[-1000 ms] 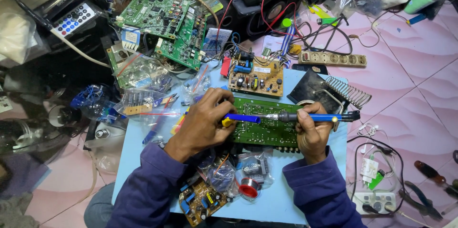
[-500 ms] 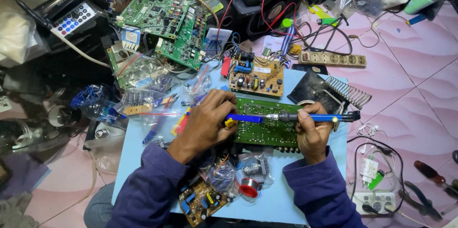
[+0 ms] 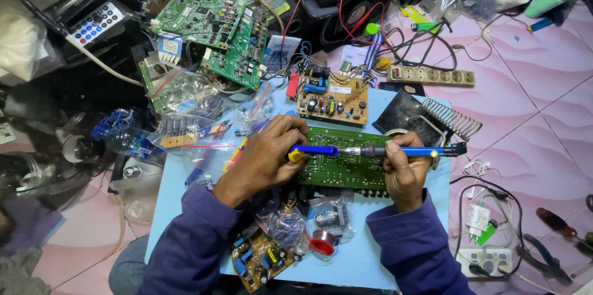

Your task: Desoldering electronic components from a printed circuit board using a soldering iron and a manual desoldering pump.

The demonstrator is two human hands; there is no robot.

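Both hands are working over a green circuit board point(image 3: 346, 168) lying flat on a small light-blue table point(image 3: 370, 264), approx. at its middle. The left hand point(image 3: 265, 159) is curled closed around a blue pump tool with a yellow knob point(image 3: 309, 151), fingers wrapped tight on it, the tool lying across the board's upper left part. The right hand point(image 3: 404, 174) is clamped on the blue handle of a soldering iron point(image 3: 401, 151), whose metal shaft is pointing left toward the pump tool, so the two tools are meeting tip to tip just above the board.

As for progress: the work looks to be mid-way, i.e. heat and suction are both sitting at one spot on the board, w/ the board not yet lifted or turned. The exact joint is too small to make out, so whether any solder has come off is hard to say.

A spool of solder wire with a red core point(image 3: 322, 244) is lying near the table's front edge, untouched, just beside clear bags of parts point(image 3: 287, 227). A tan circuit board point(image 3: 331, 101) is resting behind the green one, close but apart. A coiled wire iron stand point(image 3: 451, 121) is sitting empty at the table's right rear corner. A small brown board point(image 3: 259, 261) is lying at the front left, by the left sleeve.
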